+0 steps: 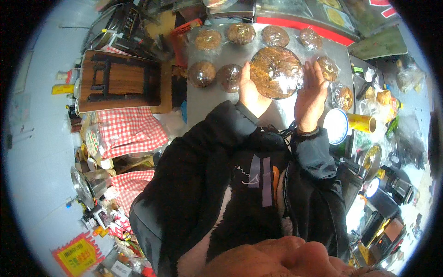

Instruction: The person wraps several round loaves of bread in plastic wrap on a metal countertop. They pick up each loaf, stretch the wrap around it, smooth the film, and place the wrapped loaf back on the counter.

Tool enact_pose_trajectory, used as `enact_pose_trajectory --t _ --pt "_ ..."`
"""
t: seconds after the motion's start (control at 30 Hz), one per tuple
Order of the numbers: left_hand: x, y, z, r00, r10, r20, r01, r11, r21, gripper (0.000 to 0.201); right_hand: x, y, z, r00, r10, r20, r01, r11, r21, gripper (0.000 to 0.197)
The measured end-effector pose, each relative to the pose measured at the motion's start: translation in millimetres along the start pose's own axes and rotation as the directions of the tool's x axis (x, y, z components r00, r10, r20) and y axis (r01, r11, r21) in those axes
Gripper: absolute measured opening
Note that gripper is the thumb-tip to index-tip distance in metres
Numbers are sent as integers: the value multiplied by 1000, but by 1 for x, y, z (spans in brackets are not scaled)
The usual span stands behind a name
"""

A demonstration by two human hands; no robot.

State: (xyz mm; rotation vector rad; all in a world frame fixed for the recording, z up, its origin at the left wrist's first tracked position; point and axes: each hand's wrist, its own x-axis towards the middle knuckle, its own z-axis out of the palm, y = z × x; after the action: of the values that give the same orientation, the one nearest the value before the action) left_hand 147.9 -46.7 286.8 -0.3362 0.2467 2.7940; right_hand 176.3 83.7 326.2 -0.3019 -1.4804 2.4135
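Observation:
Between my two hands is a round bowl of brown food (277, 69), covered in shiny clear plastic wrap. It looks larger than the other bowls and hides part of the table behind it. My left hand (253, 94) holds its lower left side, some fingers hidden by the bowl. Along the right rim, my right hand (311, 101) presses with long, straight fingers. Similar wrapped bowls stand around: one wrapped bowl (230, 77) just left of my left hand, another (326, 68) beside my right fingertips, and one more (342, 96) nearer me on the right.
More wrapped bowls (241, 33) line the far part of the metal table (203, 108). A red basket (182, 34) borders it on the left, near a wooden folding table (124, 81). At right are a white dish (336, 126), a yellow roll (362, 123) and plastic bags (410, 76).

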Motion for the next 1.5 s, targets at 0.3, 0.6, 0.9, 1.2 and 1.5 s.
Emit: enact_pose_trajectory --t 0.3,0.6,0.9,1.2,1.5 --pt "-3 -12 -6 1000 -17 18 17 999 28 61 16 11 2 966 208 156 -245 927 282 66" --pt "-1 -19 -29 994 -49 -100 55 996 65 60 20 52 -27 924 357 136 -377 791 482 57" --pt "17 -34 -69 974 -67 -218 93 990 108 60 19 88 -48 891 437 122 -414 673 613 54" --pt "35 -37 -120 949 -135 -284 165 983 84 59 12 151 -87 925 377 -50 -351 896 274 40" --pt "85 -46 -189 872 -44 -488 129 981 142 63 4 164 -186 892 453 -11 -453 892 0 37"
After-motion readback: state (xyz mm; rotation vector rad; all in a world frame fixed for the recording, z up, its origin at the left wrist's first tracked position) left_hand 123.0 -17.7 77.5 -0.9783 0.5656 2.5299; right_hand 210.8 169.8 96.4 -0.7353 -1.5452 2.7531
